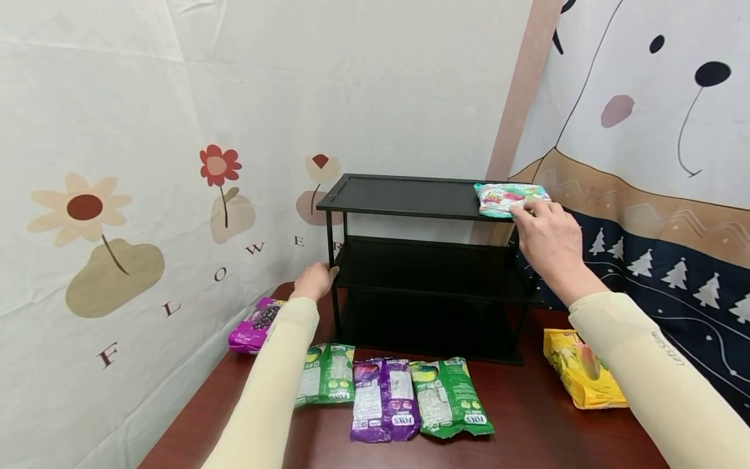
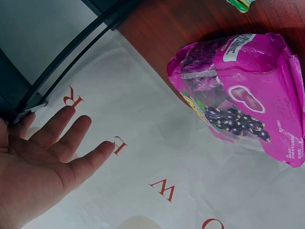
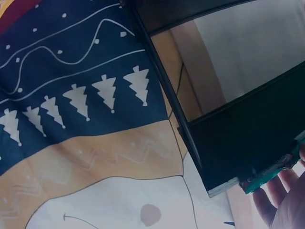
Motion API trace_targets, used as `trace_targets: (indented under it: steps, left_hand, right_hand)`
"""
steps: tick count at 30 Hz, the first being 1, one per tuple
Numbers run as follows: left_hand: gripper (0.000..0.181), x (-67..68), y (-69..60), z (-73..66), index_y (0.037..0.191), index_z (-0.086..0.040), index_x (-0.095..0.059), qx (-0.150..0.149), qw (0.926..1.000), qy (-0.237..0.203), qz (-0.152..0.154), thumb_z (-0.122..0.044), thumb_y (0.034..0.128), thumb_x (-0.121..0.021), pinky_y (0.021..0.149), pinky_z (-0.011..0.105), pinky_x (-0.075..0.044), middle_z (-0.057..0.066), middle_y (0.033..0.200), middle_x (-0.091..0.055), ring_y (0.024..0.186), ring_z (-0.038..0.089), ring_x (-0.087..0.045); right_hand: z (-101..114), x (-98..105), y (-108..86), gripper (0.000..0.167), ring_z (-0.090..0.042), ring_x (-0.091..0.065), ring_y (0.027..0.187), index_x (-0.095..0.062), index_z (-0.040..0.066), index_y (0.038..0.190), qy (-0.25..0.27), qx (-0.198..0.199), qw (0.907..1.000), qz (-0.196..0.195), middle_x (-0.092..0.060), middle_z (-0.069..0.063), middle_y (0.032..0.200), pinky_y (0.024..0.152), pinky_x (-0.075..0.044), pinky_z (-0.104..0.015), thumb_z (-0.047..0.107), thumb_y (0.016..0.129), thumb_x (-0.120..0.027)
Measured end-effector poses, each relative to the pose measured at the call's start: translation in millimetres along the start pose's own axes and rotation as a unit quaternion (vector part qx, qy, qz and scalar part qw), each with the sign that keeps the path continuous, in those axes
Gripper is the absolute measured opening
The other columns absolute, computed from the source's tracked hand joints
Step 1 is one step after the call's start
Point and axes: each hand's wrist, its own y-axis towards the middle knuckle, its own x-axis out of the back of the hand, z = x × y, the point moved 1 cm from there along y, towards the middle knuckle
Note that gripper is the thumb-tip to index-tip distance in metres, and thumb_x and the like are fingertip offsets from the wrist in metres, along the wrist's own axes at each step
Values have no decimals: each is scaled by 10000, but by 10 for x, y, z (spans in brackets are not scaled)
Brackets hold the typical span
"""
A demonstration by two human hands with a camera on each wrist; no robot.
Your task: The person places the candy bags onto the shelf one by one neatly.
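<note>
A black three-tier rack (image 1: 410, 260) stands on the table. My left hand (image 1: 313, 282) holds its left side at the middle shelf; in the left wrist view that hand (image 2: 52, 162) has thumb and forefinger at the shelf corner, the other fingers spread. On the right end of the top shelf lies a teal bag (image 1: 504, 197), its near edge pinched by my right hand (image 1: 551, 241). The right wrist view shows the teal bag (image 3: 267, 177) at the rack's edge, partly covered by the right hand (image 3: 286, 202).
Left of the rack lies a magenta bag (image 1: 253, 329), also in the left wrist view (image 2: 243, 90). In front are a green bag (image 1: 334, 374), a purple bag (image 1: 385, 400) and another green bag (image 1: 448, 397). A yellow bag (image 1: 586, 374) lies at the right. A printed cloth (image 1: 381, 85) hangs behind.
</note>
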Motion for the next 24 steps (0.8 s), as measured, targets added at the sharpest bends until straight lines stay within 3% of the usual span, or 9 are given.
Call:
trace_targets:
  steps: [10, 17, 24]
  left_hand:
    - [433, 1, -16, 2, 1116, -2, -669, 12, 10000, -28, 45, -343, 1077, -405, 886, 575, -449, 203, 1079, -667, 999, 360, -617]
    - [425, 0, -12, 4, 1089, -14, -671, 16, 10000, -53, 15, -347, 1076, -407, 893, 575, -446, 193, 1061, -667, 999, 357, -614]
    - [434, -20, 15, 15, 1097, -23, -673, 49, 10000, -55, 6, -361, 1075, -401, 911, 579, -440, 190, 1081, -666, 1024, 365, -611]
  right_hand:
    - [-5, -104, 15, 365, -447, -549, 1118, -637, 29, 1273, -47, 38, 9996, 266, -600, -242, 1223, 896, -478, -582, 202, 953, -656]
    - [4, -117, 43, 517, -462, -508, 1176, -568, 21, 1335, -129, 53, 9964, 840, -547, -259, 1278, 974, -429, -589, 335, 939, -679]
    - [-5, -124, 102, 556, -470, -493, 1182, -559, 23, 1359, -131, 10, 9922, 1240, -532, -282, 1298, 969, -426, -599, 358, 934, -684]
